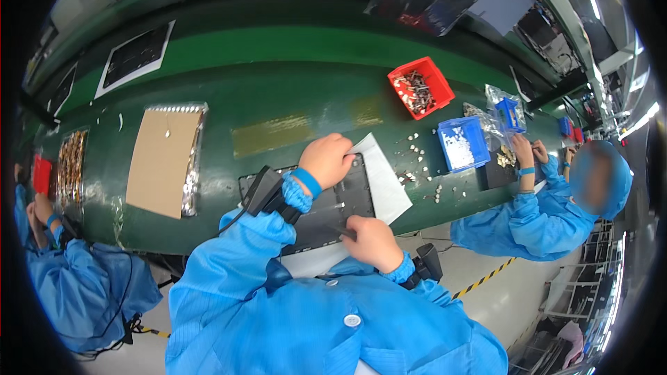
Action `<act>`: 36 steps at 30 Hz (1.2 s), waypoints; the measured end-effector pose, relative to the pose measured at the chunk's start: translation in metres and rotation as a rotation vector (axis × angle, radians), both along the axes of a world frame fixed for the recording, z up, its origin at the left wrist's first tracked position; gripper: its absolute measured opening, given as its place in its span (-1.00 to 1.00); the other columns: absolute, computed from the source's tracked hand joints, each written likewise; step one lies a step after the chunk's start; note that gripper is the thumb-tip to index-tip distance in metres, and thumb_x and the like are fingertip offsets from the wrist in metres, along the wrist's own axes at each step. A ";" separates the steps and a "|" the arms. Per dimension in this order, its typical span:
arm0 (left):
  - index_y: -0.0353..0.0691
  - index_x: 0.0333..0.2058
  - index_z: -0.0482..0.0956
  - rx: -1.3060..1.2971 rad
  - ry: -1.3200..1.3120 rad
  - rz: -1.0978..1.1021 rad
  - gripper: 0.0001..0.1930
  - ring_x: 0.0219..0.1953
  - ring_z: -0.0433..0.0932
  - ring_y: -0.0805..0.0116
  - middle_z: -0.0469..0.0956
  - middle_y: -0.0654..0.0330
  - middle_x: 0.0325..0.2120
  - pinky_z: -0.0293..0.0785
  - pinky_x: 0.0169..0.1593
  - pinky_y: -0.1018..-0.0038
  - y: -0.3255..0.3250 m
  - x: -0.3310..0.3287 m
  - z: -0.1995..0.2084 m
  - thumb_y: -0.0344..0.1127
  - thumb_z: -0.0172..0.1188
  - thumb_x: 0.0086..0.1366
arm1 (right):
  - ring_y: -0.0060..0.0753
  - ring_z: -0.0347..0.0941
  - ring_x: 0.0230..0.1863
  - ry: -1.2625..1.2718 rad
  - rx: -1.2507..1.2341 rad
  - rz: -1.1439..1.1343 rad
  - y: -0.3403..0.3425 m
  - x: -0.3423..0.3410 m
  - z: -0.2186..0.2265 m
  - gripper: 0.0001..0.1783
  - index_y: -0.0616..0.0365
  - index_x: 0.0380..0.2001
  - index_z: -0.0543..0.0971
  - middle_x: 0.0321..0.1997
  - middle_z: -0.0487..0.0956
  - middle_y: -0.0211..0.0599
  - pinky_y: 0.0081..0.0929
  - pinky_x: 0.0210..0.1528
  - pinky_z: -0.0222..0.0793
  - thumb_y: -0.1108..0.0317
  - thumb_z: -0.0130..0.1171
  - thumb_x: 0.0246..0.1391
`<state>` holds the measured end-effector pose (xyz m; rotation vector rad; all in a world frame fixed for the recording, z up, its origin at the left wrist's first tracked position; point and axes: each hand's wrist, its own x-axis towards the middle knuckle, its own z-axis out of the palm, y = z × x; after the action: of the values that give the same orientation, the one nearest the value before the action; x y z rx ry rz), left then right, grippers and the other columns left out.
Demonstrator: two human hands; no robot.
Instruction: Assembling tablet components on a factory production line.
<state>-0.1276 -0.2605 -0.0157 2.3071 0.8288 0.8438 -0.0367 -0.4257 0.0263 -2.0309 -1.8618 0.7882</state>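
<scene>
A flat black panel (324, 217), like a laptop casing, lies in front of me at the table's near edge, over a white sheet (386, 184) that sticks out at its right. My left hand (326, 161) is at the panel's far edge with its fingers curled; whatever they grip is hidden. Lower down, my right hand (374, 242) pinches a slim dark tool (343, 232) over the panel's right part. The tool's exact kind cannot be made out.
Right of the sheet lie several small white-tipped parts (410, 160). Beyond them stand a red bin (445, 90) and a blue bin (479, 155). A brown cardboard sheet (160, 160) lies left. Co-workers sit on both sides, one person (528, 219) at the right.
</scene>
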 end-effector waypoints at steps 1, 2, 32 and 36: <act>-0.27 -0.50 0.47 -0.011 0.009 0.004 -0.85 -0.39 0.43 0.00 0.43 0.04 -0.50 0.36 -0.34 0.21 -0.001 -0.001 0.000 -0.31 0.16 -0.01 | 0.04 0.44 -0.45 -0.010 -0.030 0.021 0.000 0.000 0.002 -0.84 0.17 -0.56 0.45 -0.57 0.50 -0.10 -0.13 -0.44 0.32 0.35 0.17 -0.24; -0.27 -0.51 0.46 -0.018 0.020 0.007 -0.85 -0.39 0.43 0.00 0.43 0.04 -0.49 0.36 -0.34 0.21 -0.001 -0.001 0.001 -0.31 0.16 0.00 | 0.04 0.44 -0.44 -0.018 -0.057 0.040 0.000 0.002 0.003 -0.85 0.17 -0.56 0.45 -0.56 0.50 -0.10 -0.13 -0.43 0.33 0.36 0.16 -0.24; -0.22 -0.43 0.47 -0.125 0.126 -0.213 -0.88 -0.40 0.43 0.00 0.43 0.04 -0.51 0.37 -0.35 0.21 0.008 -0.028 0.020 -0.33 0.12 0.05 | -0.13 0.48 -0.38 -0.614 0.489 -0.305 0.206 0.198 0.032 -0.84 0.09 -0.53 0.58 -0.50 0.54 -0.18 -0.22 -0.32 0.40 0.30 0.19 -0.27; -0.24 -0.37 0.50 -0.056 0.128 -0.216 -0.82 -0.38 0.42 0.00 0.45 0.03 -0.47 0.38 -0.28 0.24 0.008 -0.023 0.011 -0.39 0.16 -0.01 | -0.13 0.47 -0.45 -0.323 0.564 -0.351 0.179 0.174 0.058 -0.81 0.23 -0.54 0.54 -0.54 0.52 -0.15 -0.30 -0.40 0.36 0.31 0.17 -0.24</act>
<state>-0.1502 -0.2525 -0.0052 2.3674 0.6319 0.5771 0.1376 -0.2468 0.0845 -2.0786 -1.5558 -0.1558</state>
